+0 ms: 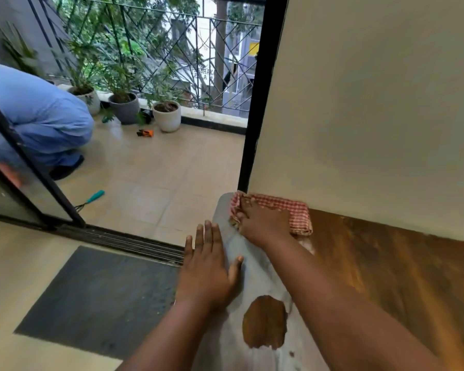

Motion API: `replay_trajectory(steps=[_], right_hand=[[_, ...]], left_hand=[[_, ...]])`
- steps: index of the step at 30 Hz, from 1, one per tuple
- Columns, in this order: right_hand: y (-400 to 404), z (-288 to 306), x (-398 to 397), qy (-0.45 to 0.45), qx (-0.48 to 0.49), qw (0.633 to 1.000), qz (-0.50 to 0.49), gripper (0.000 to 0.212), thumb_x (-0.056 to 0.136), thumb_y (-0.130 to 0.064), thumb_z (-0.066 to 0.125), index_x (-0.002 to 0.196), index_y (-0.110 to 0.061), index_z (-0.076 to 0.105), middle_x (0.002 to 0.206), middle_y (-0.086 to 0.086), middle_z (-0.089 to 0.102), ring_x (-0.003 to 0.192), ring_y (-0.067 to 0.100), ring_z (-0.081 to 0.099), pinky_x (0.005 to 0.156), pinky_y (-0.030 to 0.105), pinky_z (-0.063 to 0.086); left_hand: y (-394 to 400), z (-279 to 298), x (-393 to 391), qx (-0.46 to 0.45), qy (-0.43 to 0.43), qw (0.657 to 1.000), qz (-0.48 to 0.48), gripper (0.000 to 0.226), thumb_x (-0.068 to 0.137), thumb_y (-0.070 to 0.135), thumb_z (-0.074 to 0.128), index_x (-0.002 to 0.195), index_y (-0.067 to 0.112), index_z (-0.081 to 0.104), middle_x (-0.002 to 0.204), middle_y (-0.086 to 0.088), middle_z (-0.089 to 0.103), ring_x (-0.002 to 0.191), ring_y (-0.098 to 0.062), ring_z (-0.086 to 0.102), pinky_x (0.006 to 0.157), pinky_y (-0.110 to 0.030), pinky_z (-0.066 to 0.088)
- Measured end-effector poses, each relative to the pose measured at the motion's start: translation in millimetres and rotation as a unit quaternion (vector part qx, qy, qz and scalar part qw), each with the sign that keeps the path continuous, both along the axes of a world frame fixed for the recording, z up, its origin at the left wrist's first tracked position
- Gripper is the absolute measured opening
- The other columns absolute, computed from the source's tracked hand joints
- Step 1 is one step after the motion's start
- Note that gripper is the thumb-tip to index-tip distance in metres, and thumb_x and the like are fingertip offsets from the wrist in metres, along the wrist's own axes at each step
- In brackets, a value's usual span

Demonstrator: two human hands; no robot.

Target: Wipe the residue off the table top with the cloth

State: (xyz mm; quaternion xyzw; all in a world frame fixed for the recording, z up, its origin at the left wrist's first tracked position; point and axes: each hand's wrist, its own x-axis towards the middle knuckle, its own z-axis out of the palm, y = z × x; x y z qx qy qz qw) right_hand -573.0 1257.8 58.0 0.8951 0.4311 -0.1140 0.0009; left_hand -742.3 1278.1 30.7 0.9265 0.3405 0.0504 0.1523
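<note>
- The right hand (263, 223) is lying on a red-and-white checked cloth (292, 210), fingers bent over its left part and pressing it down at the far left corner of the table top (386, 263), right against the cream wall (373, 103).
- The left hand (208, 266) is lying flat near the table's left edge — fingers straight and together, thumb spread, holding nothing.
- A grey-white film of residue (255, 266) is covering the left strip of the table top, running from the cloth toward the camera; both hands are sitting on it.
- Inside that film, a round patch of bare brown wood (265, 322) is showing, between the two forearms.
- The rest of the table, to the right of the cloth, is showing brown wood grain.
- On the floor to the left, a dark grey doormat (99, 298) is lying beside the sliding-door track (134, 242).
- Beyond the open door, a person in light blue clothes (43, 116) is crouching on the tiled balcony — near three potted plants (166, 113) along the railing.
- A teal-handled tool (91, 198) and an orange-and-black object (145, 133) are lying on the balcony tiles.
</note>
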Motion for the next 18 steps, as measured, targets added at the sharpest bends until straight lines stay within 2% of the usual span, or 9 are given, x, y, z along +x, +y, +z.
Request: replay_trajectory(steps=[5,9,13,18], right_hand=[[-42.5,5.3,8.0,0.013,-0.030,0.998,0.056,0.052,0.096,-0.061,0.018,0.146,-0.052,0.007,0.156,-0.021,0.007,0.143,0.026,0.018,0.109,0.059,0.011],[6.6,1.0,-6.3,0.038,-0.010,0.999,0.003,0.052,0.096,-0.058,0.020,0.146,-0.048,0.013,0.158,-0.018,0.006,0.140,0.036,0.015,0.107,0.059,0.010],[39.3,-4.1,-19.4,0.062,0.014,0.998,0.002,0.052,0.096,-0.056,0.020,0.147,-0.049,0.012,0.158,-0.016,0.004,0.142,0.035,0.008,0.110,0.059,0.003],[-12.1,-4.3,-8.0,0.022,-0.011,0.998,0.055,0.053,0.093,-0.064,0.015,0.144,-0.054,0.005,0.156,-0.022,0.002,0.143,0.032,0.009,0.111,0.058,0.005]], left_hand=[[1.3,-3.3,2.0,-0.015,0.012,1.000,-0.001,0.079,0.089,0.063,0.005,0.134,0.016,-0.039,0.148,-0.007,-0.034,0.140,-0.021,-0.029,0.116,-0.041,-0.015],[0.1,-5.5,3.3,-0.010,0.017,1.000,0.004,0.081,0.089,0.062,0.007,0.142,0.014,-0.029,0.152,-0.008,-0.030,0.140,-0.021,-0.030,0.116,-0.043,-0.015],[0.6,-4.3,3.1,-0.010,0.008,1.000,0.011,0.080,0.091,0.061,0.012,0.143,0.014,-0.027,0.153,-0.007,-0.028,0.140,-0.020,-0.030,0.116,-0.042,-0.015],[1.2,-3.4,2.1,-0.021,0.006,1.000,0.003,0.082,0.091,0.060,0.012,0.143,0.013,-0.030,0.152,-0.007,-0.033,0.138,-0.020,-0.034,0.116,-0.043,-0.015]])
